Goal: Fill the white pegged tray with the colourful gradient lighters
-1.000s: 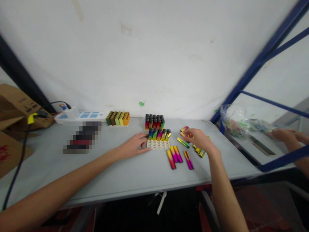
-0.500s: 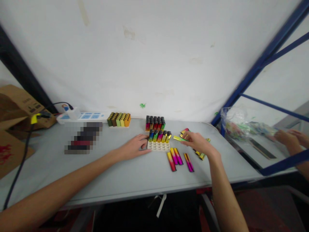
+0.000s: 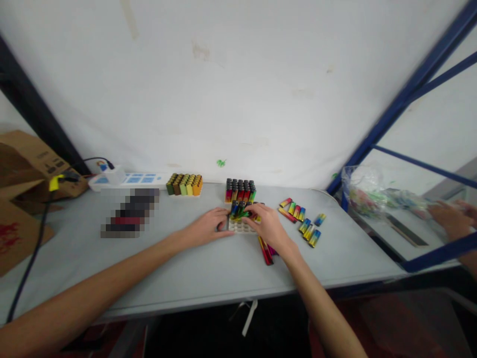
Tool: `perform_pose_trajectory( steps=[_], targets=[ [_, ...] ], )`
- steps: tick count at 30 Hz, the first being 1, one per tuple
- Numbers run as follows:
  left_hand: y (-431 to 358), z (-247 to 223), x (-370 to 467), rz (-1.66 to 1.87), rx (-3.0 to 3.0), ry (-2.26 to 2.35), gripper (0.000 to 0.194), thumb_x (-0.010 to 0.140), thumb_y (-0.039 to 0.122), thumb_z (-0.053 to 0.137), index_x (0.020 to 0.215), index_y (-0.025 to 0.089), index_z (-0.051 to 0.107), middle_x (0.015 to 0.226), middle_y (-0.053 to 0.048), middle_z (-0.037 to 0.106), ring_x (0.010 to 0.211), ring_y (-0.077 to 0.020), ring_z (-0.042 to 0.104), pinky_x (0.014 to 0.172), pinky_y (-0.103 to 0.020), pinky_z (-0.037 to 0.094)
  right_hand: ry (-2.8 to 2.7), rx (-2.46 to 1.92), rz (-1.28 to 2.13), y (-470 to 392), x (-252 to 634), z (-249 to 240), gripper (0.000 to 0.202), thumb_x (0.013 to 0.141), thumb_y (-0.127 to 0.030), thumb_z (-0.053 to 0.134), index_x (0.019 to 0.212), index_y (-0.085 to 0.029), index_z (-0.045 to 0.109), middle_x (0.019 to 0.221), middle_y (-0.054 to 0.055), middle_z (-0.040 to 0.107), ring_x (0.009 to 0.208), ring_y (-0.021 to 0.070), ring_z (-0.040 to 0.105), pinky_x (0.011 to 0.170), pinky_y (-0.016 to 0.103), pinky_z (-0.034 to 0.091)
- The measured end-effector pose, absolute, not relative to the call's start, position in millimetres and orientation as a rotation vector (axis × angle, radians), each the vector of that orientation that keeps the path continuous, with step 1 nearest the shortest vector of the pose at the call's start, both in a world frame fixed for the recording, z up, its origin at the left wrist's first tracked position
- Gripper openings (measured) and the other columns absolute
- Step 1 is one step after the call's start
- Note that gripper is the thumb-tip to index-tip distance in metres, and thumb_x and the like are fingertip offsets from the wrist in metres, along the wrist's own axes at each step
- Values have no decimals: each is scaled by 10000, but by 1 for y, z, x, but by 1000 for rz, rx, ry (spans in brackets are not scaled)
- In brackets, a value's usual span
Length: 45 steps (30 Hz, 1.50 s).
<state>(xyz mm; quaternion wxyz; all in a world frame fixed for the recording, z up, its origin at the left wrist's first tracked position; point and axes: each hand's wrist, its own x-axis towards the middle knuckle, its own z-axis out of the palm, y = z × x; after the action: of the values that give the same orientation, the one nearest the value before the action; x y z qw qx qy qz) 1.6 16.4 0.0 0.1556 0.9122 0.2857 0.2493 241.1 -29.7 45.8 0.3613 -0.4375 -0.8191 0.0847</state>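
My left hand rests at the left end of a white tray with holes, thumb at its front corner and fingers at its back, holding it. Upright lighters with dark tops fill the tray's back row, partly covered by my right hand. My right hand is above the tray, its fingers pinching a green-and-yellow lighter tilted over the holes. Beneath my right wrist, red-and-yellow and magenta lighters lie on the table, partly hidden.
Loose metallic lighters lie to the right. Behind the tray stands a full block of lighters; another block is farther left. A power strip runs along the wall, with a cardboard box at left. Past the blue frame are another person's hands.
My right hand has moved left from the loose lighters to the tray, carrying the green-and-yellow lighter. My left hand has stayed at the tray's left end.
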Motion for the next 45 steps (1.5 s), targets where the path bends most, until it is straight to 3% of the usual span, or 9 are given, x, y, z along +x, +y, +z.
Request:
perform_pose_trajectory(
  steps=[7, 15, 21, 27, 32, 36, 41, 45],
  targets=[
    [14, 3, 3, 683, 2655, 822, 423, 934, 494, 663, 697, 208, 461, 889, -43, 601, 952, -232, 584, 899, -349, 468, -2024, -1087, 199, -27, 223, 25, 163, 880, -164, 725, 1038, -180, 685, 963, 58, 691, 835, 186, 684, 795, 309, 561],
    [15, 0, 2, 727, 2624, 797, 421, 928, 504, 664, 702, 211, 463, 898, -41, 615, 944, -231, 590, 880, -343, 464, -2012, -1037, 241, -29, 219, 25, 136, 922, -230, 696, 1049, -182, 706, 968, 69, 729, 816, 185, 710, 787, 304, 574],
    [16, 0, 2, 707, 2648, 810, 403, 926, 456, 679, 695, 207, 461, 912, -51, 613, 943, -233, 593, 879, -349, 465, -1875, -1136, 338, -27, 222, 21, 170, 934, -310, 665, 1053, -189, 646, 858, 41, 751, 755, 189, 731, 725, 304, 585],
    [14, 2, 2, 698, 2676, 814, 407, 929, 463, 671, 696, 206, 458, 958, -67, 625, 984, -245, 592, 907, -362, 465, -1869, -1125, 365, -28, 225, 24, 315, 973, -317, 598, 1270, -215, 581, 818, 13, 746, 722, 175, 729, 697, 278, 581],
    [14, 3, 2, 687, 2671, 820, 408, 935, 474, 657, 696, 205, 465, 952, -71, 622, 974, -243, 595, 898, -357, 471, -1920, -1232, 197, -26, 223, 19, 195, 945, -370, 660, 1044, -202, 646, 776, 28, 748, 652, 175, 710, 624, 255, 538],
    [13, 5, 2, 691, 2662, 825, 408, 932, 483, 659, 694, 205, 479, 929, -60, 621, 939, -239, 598, 884, -358, 471, -1973, -1371, 87, -27, 219, 15, 200, 920, -377, 703, 976, -201, 625, 729, 23, 735, 596, 171, 673, 545, 240, 463],
    [12, 6, 2, 706, 2641, 808, 403, 931, 475, 662, 684, 206, 490, 933, -68, 629, 962, -253, 607, 882, -372, 475, -1967, -1355, 211, -27, 218, 18, 227, 915, -406, 709, 962, -198, 631, 704, 28, 734, 585, 179, 676, 521, 245, 455],
    [12, 5, 2, 731, 2625, 791, 398, 926, 468, 672, 682, 204, 502, 945, -73, 642, 979, -259, 609, 889, -380, 474, -1891, -1240, 382, -26, 217, 21, 277, 902, -428, 714, 1032, -189, 665, 715, 23, 745, 614, 177, 703, 575, 256, 527]
  ],
)
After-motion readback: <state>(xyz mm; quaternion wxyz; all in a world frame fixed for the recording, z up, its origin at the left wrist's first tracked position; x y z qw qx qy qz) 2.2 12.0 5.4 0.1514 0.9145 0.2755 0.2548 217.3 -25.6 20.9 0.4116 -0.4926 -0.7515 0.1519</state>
